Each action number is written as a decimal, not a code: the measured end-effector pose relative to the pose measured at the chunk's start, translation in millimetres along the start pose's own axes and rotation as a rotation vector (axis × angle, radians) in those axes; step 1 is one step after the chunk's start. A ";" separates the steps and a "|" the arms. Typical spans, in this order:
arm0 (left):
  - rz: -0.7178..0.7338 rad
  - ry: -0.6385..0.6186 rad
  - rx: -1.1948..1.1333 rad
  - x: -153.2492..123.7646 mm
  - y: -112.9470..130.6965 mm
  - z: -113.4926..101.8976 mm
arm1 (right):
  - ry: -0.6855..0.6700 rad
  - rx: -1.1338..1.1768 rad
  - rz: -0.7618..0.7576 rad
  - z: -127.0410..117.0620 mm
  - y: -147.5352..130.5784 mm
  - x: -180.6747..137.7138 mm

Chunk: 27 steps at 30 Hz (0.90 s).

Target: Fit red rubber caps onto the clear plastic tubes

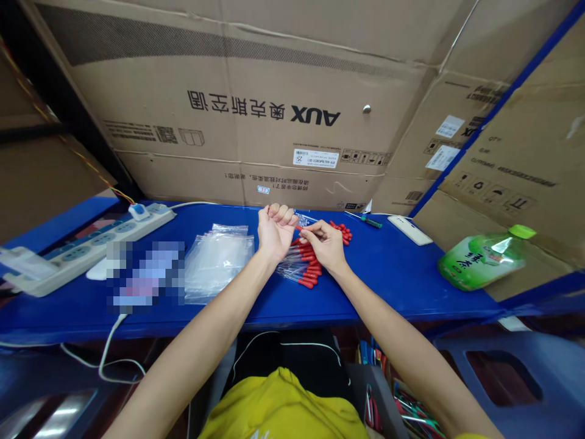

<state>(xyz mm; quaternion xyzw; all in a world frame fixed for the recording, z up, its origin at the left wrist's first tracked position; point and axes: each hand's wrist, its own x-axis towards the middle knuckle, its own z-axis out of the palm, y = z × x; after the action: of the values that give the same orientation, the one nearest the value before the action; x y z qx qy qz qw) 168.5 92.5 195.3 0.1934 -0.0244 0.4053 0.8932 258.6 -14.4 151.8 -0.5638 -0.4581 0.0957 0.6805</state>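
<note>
My left hand (274, 230) is curled into a fist above the blue shelf (393, 274), and what its fingers hold is hidden. My right hand (325, 242) pinches a thin clear tube with a red cap (299, 228) and holds its end against the left fist. Under both hands lies a pile of clear red-capped tubes (305, 263). A few loose red caps (343, 231) lie just behind the right hand. A stack of small clear zip bags (217, 259) rests to the left of my left hand.
A white power strip (86, 250) lies at the left, with a blurred item (144, 271) beside it. A green bottle (484, 259) lies on its side at the right. A screwdriver (365, 219) and a white flat device (410, 230) lie near the cardboard boxes (256, 103) behind.
</note>
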 end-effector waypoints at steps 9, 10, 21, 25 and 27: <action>0.007 -0.004 -0.016 -1.0 1.2 2.6 | 0.007 -0.019 -0.006 2.8 1.5 -0.2; 0.006 -0.008 -0.016 -1.0 1.3 2.3 | 0.002 -0.016 -0.008 2.4 2.2 -0.2; -0.040 0.024 0.051 0.4 3.9 -4.8 | -0.022 -0.132 -0.116 -7.2 4.6 4.6; -0.043 0.053 0.028 2.3 6.6 -7.5 | -0.018 -0.158 -0.113 -15.2 11.6 8.3; -0.042 0.065 0.011 3.2 7.7 -9.6 | -0.023 -0.147 -0.096 -18.3 14.5 9.4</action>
<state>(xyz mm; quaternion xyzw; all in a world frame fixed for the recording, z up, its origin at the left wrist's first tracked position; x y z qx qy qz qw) 163.9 102.9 189.6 0.1853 0.0111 0.3925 0.9008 282.9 -15.8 145.3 -0.5886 -0.4982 0.0356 0.6357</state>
